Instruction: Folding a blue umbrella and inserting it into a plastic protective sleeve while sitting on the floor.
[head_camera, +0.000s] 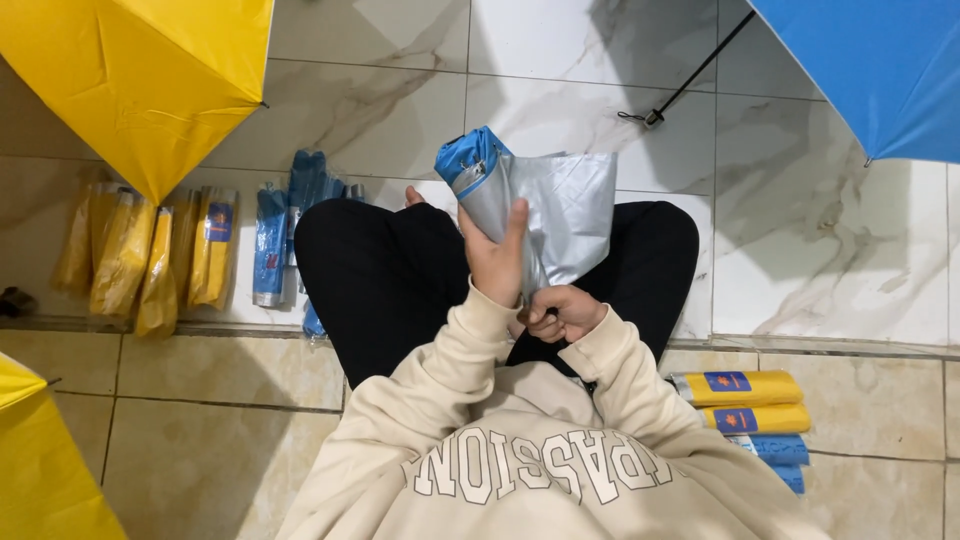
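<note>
Left hand (497, 262) wrapped round folded umbrella (530, 205) above lap; right hand (562, 313) closed on its lower end, handle hidden. Bare tile beyond knees. Packed yellow sleeves (150, 255) and blue sleeves (290, 235) left, more packs (745, 400) right. Open yellow umbrella (150, 80) and blue umbrella (880, 70) cut off at frame edges.

the right hand (562, 315) hides the folded umbrella's (540, 205) handle.
</note>
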